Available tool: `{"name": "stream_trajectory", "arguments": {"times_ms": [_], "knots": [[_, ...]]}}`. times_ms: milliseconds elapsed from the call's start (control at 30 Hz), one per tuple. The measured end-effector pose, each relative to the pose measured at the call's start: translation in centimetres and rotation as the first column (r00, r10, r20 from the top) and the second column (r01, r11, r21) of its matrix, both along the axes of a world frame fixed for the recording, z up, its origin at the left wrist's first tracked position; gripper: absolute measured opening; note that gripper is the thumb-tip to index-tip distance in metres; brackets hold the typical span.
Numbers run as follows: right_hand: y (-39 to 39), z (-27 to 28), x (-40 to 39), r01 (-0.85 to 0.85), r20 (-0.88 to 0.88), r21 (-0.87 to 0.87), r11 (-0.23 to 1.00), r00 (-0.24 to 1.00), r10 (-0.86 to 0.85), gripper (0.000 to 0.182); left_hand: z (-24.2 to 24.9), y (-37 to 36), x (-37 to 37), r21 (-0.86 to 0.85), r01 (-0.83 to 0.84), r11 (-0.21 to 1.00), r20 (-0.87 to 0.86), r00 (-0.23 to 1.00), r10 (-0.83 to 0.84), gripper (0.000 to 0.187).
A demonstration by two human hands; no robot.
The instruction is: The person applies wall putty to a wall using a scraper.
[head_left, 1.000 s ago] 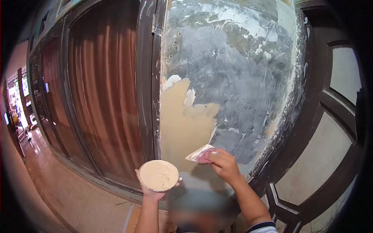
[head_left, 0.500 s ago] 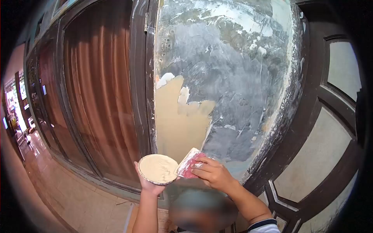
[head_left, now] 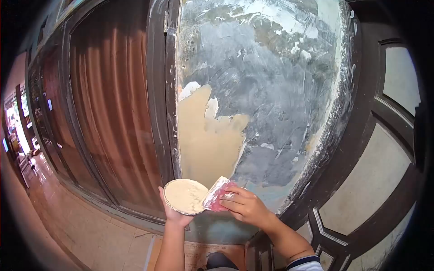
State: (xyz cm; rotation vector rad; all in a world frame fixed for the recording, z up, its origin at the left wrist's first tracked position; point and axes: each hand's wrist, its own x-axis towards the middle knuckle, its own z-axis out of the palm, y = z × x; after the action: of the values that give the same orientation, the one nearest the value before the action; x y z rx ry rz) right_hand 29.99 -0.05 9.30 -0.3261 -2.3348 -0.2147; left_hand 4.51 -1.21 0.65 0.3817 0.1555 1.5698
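Note:
My left hand (head_left: 175, 217) holds a round, shallow bowl (head_left: 168, 205) from below. Cream-coloured putty (head_left: 183, 193) fills it nearly to the rim, with ridges on its right side. Between the fingers and thumb of my right hand (head_left: 244, 205) is a pink putty scraper (head_left: 221, 197) smeared with white. Its lower left corner meets the bowl's right rim. Behind both hands rises a grey wall (head_left: 280, 99). A smooth beige patch of putty (head_left: 205, 144) covers the wall's lower left, with an uneven upper and right edge.
A dark window frame (head_left: 159, 90) with brown curtains (head_left: 113, 99) behind glass stands left of the wall. To the right is a dark panelled door (head_left: 361, 171). Tiled floor (head_left: 108, 244) stretches below and left. White smears (head_left: 275, 18) mark the wall's top.
The view has shifted slightly. My right hand and the scraper have moved a little lower relative to the bowl, still at its right rim. A blurred shape at the bottom no longer shows.

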Motion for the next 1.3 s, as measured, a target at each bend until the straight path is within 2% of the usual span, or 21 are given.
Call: {"name": "stream_trajectory", "arguments": {"times_ms": [333, 400, 467, 533, 600, 633, 667, 733, 767, 833, 1000, 1067, 1133, 1200, 1233, 1300], "knots": [[0.3, -0.3, -0.1, -0.034, -0.032, -0.083, 0.996, 0.999, 0.031, 0.034, -0.7, 0.8, 0.7, -0.033, 0.023, 0.999, -0.029, 0.999, -0.024, 0.105], [0.4, -0.5, -0.3, -0.026, -0.056, -0.085, 0.996, 0.998, 0.021, 0.032, -1.1, 0.9, 0.7, -0.054, 0.001, 0.999, -0.079, 0.997, -0.006, 0.107], [1.0, -1.4, -0.4, -0.020, -0.179, -0.163, 0.986, 0.984, -0.010, 0.029, -1.2, 0.5, 0.7, -0.050, 0.032, 0.998, -0.072, 0.997, -0.036, 0.110], [1.8, -2.3, -0.5, 0.002, -0.237, -0.136, 0.991, 0.971, -0.035, 0.026, -2.0, 0.1, 0.5, 0.107, 0.149, 0.983, -0.041, 0.989, -0.146, 0.112], [2.5, -3.3, 0.2, 0.138, -0.268, -0.233, 0.963, 0.942, -0.200, 0.022, -3.7, -0.4, -0.2, 0.124, 0.150, 0.981, 0.008, 0.988, -0.152, 0.115], [3.1, -3.4, 0.2, 0.124, -0.323, -0.283, 0.951, 0.921, -0.216, 0.018, -4.5, -1.3, -0.8, 0.130, 0.160, 0.978, 0.067, 0.983, -0.170, 0.115], [3.9, -4.2, 0.7, 0.126, -0.323, -0.283, 0.951, 0.921, -0.218, 0.018, -5.4, -2.1, -1.6, 0.139, 0.171, 0.975, 0.125, 0.974, -0.188, 0.114], [5.9, -7.0, 2.4, 0.291, -0.237, -0.418, 0.861, 0.880, -0.413, 0.014, -9.3, -3.3, -3.7, 0.129, 0.154, 0.980, 0.160, 0.972, -0.174, 0.114], [6.8, -8.5, 3.1, 0.291, -0.237, -0.421, 0.859, 0.879, -0.413, 0.014, -10.5, -3.7, -4.5, 0.118, 0.133, 0.984, 0.198, 0.968, -0.155, 0.113], [8.4, -11.5, 4.1, 0.434, -0.082, -0.512, 0.741, 0.834, -0.545, 0.014, -10.5, -4.9, -5.6, 0.099, 0.097, 0.990, 0.171, 0.979, -0.113, 0.112], [10.8, -18.5, 4.4, 0.456, -0.012, -0.485, 0.747, 0.850, -0.526, 0.014, -10.9, -6.2, -7.9, 0.087, 0.007, 0.996, 0.125, 0.992, -0.018, 0.112], [11.3, -19.8, 3.9, 0.491, 0.028, -0.495, 0.717, 0.834, -0.551, 0.015, -9.9, -7.0, -7.5, 0.049, -0.032, 0.998, 0.235, 0.972, 0.020, 0.114], [11.4, -19.0, 3.3, 0.506, 0.051, -0.506, 0.699, 0.826, -0.561, 0.015, -11.9, -6.5, -8.4, 0.102, 0.019, 0.995, 0.201, 0.979, -0.039, 0.118], [11.7, -18.0, 2.9, 0.502, -0.074, -0.456, 0.735, 0.801, -0.594, 0.017, -12.7, -6.4, -8.6, 0.117, 0.015, 0.993, 0.115, 0.993, -0.029, 0.119], [11.4, -17.1, 2.7, 0.493, -0.091, -0.500, 0.712, 0.788, -0.609, 0.016, -12.8, -6.5, -8.5, 0.096, 0.013, 0.995, 0.165, 0.986, -0.029, 0.118], [10.4, -16.3, 2.8, 0.477, -0.117, -0.480, 0.736, 0.797, -0.593, 0.016, -13.0, -6.4, -8.6, 0.122, 0.013, 0.992, 0.119, 0.993, -0.028, 0.118]]}}
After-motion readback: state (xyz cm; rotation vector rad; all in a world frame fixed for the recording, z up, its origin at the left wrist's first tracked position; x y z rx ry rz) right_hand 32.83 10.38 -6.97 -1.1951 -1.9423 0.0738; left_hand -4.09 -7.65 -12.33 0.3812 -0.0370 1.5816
